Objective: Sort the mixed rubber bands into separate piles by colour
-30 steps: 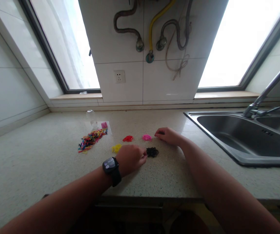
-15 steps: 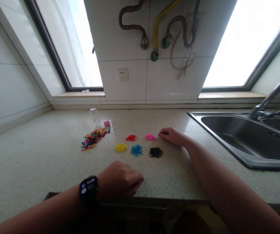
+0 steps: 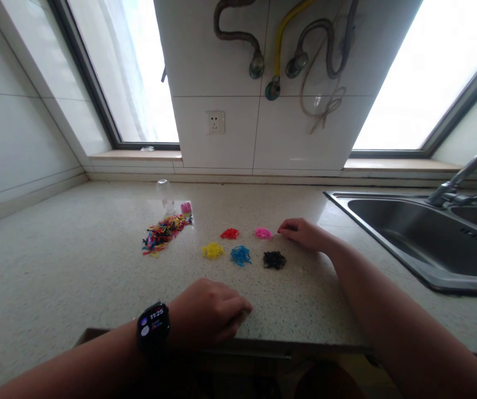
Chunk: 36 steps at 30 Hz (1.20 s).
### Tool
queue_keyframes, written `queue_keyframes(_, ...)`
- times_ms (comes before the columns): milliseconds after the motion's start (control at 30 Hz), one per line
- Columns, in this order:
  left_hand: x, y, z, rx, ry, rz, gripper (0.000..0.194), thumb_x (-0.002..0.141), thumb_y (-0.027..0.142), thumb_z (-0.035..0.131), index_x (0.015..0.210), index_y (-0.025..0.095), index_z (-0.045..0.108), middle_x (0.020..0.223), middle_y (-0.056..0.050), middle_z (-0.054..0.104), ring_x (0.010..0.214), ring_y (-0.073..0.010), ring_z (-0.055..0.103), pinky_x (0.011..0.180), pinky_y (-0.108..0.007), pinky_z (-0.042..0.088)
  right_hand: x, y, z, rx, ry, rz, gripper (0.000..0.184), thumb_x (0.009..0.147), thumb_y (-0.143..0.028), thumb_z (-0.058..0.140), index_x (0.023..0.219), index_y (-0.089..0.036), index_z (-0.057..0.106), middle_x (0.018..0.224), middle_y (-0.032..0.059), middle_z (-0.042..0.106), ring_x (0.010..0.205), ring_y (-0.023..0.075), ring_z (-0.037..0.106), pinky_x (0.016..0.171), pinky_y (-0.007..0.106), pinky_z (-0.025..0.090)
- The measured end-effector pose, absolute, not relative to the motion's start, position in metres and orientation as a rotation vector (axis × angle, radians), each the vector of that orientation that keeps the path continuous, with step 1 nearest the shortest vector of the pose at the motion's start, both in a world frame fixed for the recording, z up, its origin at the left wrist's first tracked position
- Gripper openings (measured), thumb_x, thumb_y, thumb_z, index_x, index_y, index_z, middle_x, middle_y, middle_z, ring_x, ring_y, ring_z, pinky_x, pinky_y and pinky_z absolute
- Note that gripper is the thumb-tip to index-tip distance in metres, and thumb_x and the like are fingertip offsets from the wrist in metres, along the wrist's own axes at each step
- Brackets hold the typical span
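So our black pile [image 3: 274, 260] is sitting mid-counter, right of the blue pile [image 3: 240, 255] and yellow pile [image 3: 213, 251], with the red pile [image 3: 229, 234] and pink pile [image 3: 263, 233] lying farther back. Our left hand [image 3: 209, 310] is resting nearer the edge now, off the black pile it was touching a second ago, so all five are showing. Its fingers are curling loosely; our right hand [image 3: 305, 234] is pinching nearly closed beside the pink. Can't tell if either's holding anything. Our watch [image 3: 153, 327] is reading 11:25.
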<state>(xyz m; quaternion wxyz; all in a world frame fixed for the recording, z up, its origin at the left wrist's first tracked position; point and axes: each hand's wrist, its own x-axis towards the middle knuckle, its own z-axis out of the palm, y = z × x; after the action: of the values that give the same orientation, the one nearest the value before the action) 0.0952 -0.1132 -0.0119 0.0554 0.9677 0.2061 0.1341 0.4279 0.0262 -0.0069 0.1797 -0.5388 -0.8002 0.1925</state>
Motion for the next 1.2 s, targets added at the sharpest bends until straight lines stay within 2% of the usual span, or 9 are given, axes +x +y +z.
queue_keyframes(233,0.095,-0.113,-0.012,2.955,0.627,0.422,0.022,0.092,0.021,0.05,0.111,0.021,0.061,0.085,-0.001,0.069,0.071,-0.0155,0.064,0.061,-0.027,0.044,0.431,0.027,-0.007,-1.52,-2.265,0.571,0.031,0.088,-0.041,0.056,0.096,-0.017,0.074,0.088,0.0075,0.073,0.078,0.0191,0.062,0.071,0.03,0.044)
queue_keyframes(400,0.095,-0.113,-0.01,2.943,0.635,0.396,0.022,0.092,0.021,0.05,0.111,0.021,0.061,0.086,-0.001,0.069,0.073,-0.016,0.065,0.062,-0.027,0.045,0.423,0.021,-0.003,-1.469,-2.23,0.611,0.032,0.087,-0.043,0.057,0.094,-0.016,0.073,0.08,0.0059,0.069,0.071,0.0167,0.057,0.066,0.029,0.042)
queue_keyframes(567,0.095,-0.112,-0.01,2.921,0.645,0.374,0.024,0.092,0.021,0.049,0.113,0.022,0.061,0.087,-0.001,0.069,0.073,-0.0167,0.064,0.063,-0.027,0.045,0.405,0.003,0.009,-1.297,-2.254,0.814,0.031,0.082,-0.046,0.065,0.088,-0.016,0.072,0.07,0.0015,0.061,0.064,0.013,0.051,0.06,0.026,0.039)
queue_keyframes(667,0.094,-0.112,-0.01,2.909,0.65,0.372,0.024,0.092,0.022,0.049,0.113,0.022,0.061,0.087,-0.001,0.069,0.073,-0.0167,0.064,0.063,-0.027,0.044,0.397,-0.006,0.017,-1.213,-2.355,0.911,0.027,0.08,-0.043,0.069,0.086,-0.017,0.073,0.069,0.0005,0.06,0.063,0.0119,0.049,0.058,0.025,0.038)
queue_keyframes(967,0.095,-0.112,-0.01,2.878,0.641,0.372,0.026,0.091,0.019,0.05,0.115,0.021,0.061,0.088,-0.002,0.07,0.075,-0.0172,0.066,0.065,-0.028,0.046,0.388,-0.012,0.022,-1.119,-2.556,0.828,0.016,0.082,-0.032,0.069,0.089,-0.019,0.076,0.078,0.0024,0.065,0.069,0.0129,0.055,0.063,0.025,0.041)
queue_keyframes(1200,0.095,-0.112,-0.01,2.864,0.624,0.389,0.025,0.092,0.019,0.049,0.114,0.021,0.062,0.088,-0.003,0.07,0.076,-0.0178,0.066,0.066,-0.028,0.048,0.391,-0.011,0.02,-1.09,-2.555,0.805,0.015,0.082,-0.031,0.069,0.09,-0.02,0.075,0.079,0.0018,0.066,0.07,0.0128,0.057,0.063,0.025,0.042)
